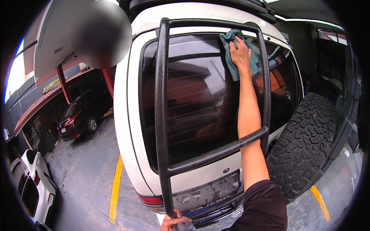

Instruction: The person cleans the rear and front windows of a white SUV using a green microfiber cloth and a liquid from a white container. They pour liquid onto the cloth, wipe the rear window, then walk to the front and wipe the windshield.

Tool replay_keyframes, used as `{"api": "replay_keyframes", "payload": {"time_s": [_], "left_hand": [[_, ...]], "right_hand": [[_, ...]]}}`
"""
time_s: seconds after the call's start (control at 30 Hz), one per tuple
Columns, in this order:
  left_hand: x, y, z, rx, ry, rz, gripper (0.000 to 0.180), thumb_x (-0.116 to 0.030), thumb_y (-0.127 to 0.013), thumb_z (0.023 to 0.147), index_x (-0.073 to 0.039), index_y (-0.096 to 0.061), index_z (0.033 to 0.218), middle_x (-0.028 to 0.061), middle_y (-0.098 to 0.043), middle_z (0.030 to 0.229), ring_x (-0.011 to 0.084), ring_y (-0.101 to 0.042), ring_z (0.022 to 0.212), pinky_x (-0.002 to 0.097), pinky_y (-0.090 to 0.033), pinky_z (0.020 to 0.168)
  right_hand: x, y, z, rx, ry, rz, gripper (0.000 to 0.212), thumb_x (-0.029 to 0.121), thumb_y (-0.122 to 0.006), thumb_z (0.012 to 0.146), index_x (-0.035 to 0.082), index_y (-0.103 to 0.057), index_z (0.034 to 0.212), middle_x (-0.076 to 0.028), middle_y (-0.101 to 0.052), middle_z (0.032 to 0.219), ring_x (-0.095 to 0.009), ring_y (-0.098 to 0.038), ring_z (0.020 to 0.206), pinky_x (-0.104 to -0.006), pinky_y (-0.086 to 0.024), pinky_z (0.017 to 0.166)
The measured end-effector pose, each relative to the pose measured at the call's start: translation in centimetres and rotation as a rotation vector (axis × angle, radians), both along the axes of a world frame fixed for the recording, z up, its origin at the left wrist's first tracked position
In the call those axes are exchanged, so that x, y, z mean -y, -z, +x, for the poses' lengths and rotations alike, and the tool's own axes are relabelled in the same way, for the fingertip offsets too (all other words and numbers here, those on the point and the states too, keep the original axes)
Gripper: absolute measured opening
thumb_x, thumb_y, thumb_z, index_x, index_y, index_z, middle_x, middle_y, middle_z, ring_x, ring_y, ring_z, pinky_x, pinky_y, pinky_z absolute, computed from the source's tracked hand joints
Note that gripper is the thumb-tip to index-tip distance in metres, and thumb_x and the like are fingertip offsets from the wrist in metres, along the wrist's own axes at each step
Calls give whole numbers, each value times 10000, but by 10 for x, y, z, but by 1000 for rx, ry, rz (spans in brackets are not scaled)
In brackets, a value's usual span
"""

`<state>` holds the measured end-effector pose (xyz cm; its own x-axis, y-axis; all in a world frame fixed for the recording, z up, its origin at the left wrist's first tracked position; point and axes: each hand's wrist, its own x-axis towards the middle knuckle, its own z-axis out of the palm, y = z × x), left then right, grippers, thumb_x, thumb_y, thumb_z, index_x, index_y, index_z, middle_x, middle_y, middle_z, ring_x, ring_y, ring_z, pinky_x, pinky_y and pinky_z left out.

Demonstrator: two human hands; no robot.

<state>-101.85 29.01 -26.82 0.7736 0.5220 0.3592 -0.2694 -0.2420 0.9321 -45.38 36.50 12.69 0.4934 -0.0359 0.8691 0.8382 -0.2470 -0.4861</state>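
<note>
My right hand [241, 54] presses a teal cloth [233, 69] against the upper right of a dark rear window [196, 100]. Its fingers bunch the fabric, and the arm passes behind the crossbar of a black tubular ladder frame [163, 96]. The window belongs to a white van [129, 115], and hazy streaks show on the glass. At the bottom edge my left hand [171, 222] is closed by the foot of the frame's left post, around a greyish translucent bottle [185, 225]. The picture's edge cuts off most of the bottle and that hand.
A large knobbly spare tire [304, 142] stands at the van's right. The number plate [206, 192] and a red tail light [150, 200] sit low. On the left are a dark car [81, 119], a white car [36, 184] and a yellow floor line [115, 188].
</note>
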Motion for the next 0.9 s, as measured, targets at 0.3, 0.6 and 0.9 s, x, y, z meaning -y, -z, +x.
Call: {"api": "replay_keyframes", "payload": {"time_s": [0.3,0.6,0.9], "left_hand": [[1,-21,-3,-188,-65,144,561,-331,-1008,543,-72,-838,1011,72,-490,1050,236,-461,1024,421,-387,946],[3,-20,-3,-99,-10,146,570,-361,-1009,565,-110,-836,1046,45,-447,1028,239,-423,1050,420,-353,934],[-9,-18,0,8,31,243,533,-356,-997,584,-123,-837,1036,54,-467,1043,254,-427,1039,438,-335,933]], "right_hand": [[-96,19,-222,375,-109,-51,600,351,-498,1002,-5,-515,1484,-219,-413,1580,-430,-293,1512,-611,-161,1247],[-134,22,-246,433,-134,-25,528,363,-478,1019,96,-577,1464,-142,-497,1554,-311,-418,1475,-616,-134,1252],[-120,24,-254,508,-72,-70,535,366,-440,1026,157,-536,1509,-93,-451,1601,-303,-417,1479,-616,-106,1255]]}}
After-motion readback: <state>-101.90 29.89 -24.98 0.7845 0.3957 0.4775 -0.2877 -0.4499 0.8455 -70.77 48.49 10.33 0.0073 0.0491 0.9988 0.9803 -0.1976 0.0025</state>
